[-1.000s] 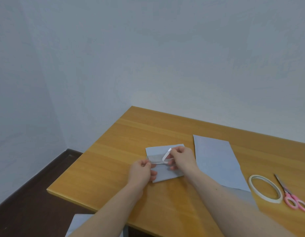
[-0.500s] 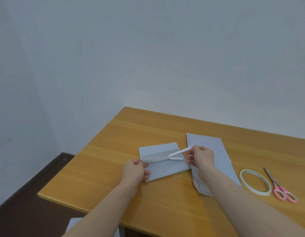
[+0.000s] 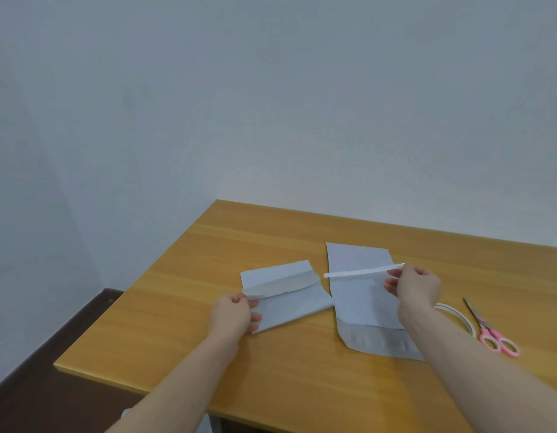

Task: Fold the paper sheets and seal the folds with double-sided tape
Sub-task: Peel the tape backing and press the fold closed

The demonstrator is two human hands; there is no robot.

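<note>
Right hand [image 3: 419,287] grip pinches the peeled liner strip [image 3: 363,271]; left hand [image 3: 235,312] grip pins the folded sheet [image 3: 286,295]. Exposed adhesive, apparently along the flap, may bond crooked if the sheet shifts.

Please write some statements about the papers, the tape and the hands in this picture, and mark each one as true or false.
1. The right hand pinches a thin white strip by one end. True.
2. The strip is still stuck along the folded paper. False: it hangs free in the air, clear of that paper and above the flat paper sheet.
3. The left hand holds the folded paper at its left edge. True.
4. The scissors have blue handles. False: the handles are pink.
5. The tape roll lies between the right forearm and the scissors. True.
6. The tape roll sits on the folded paper. False: it lies on the bare table.
</note>
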